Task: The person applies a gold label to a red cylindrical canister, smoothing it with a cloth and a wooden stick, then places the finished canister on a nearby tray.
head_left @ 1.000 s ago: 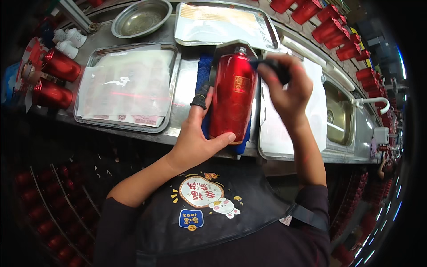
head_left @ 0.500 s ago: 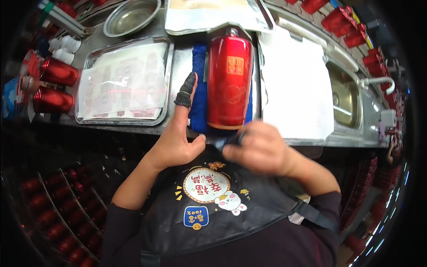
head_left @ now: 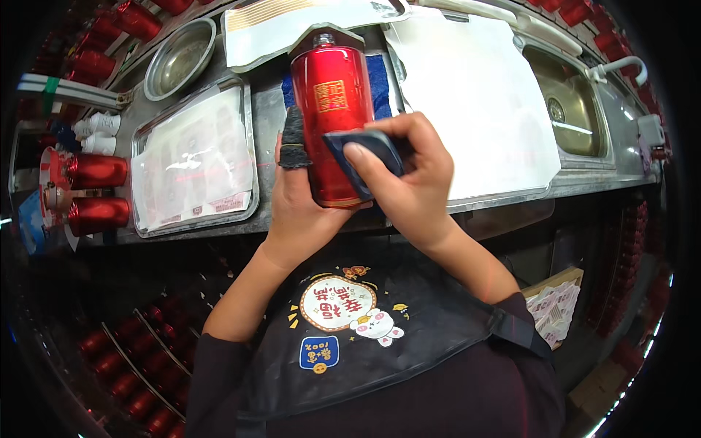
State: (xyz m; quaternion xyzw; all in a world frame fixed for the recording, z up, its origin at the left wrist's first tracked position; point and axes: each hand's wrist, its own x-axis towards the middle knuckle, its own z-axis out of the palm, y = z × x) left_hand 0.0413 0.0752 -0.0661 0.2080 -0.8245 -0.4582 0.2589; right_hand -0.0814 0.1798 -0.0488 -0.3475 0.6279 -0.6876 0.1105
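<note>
A glossy red bottle with a gold square emblem points its bare neck away from me, above a blue cloth. My left hand grips its base from the left and below; a black wrap covers one finger. In my right hand is a flat, dark blue scraper-like pad, pinched between thumb and fingers. The pad lies against the lower right of the bottle's front and hides part of it.
Left stands a steel tray of printed sheets, with a metal bowl behind it. Two red bottles lie farther left. White sheets cover the counter at right, beside a sink with a tap.
My left hand has closed round the bottle's base, and the bottle has tilted. My right hand has risen from below the bottle and set the pad against it. The view has shifted slightly.
</note>
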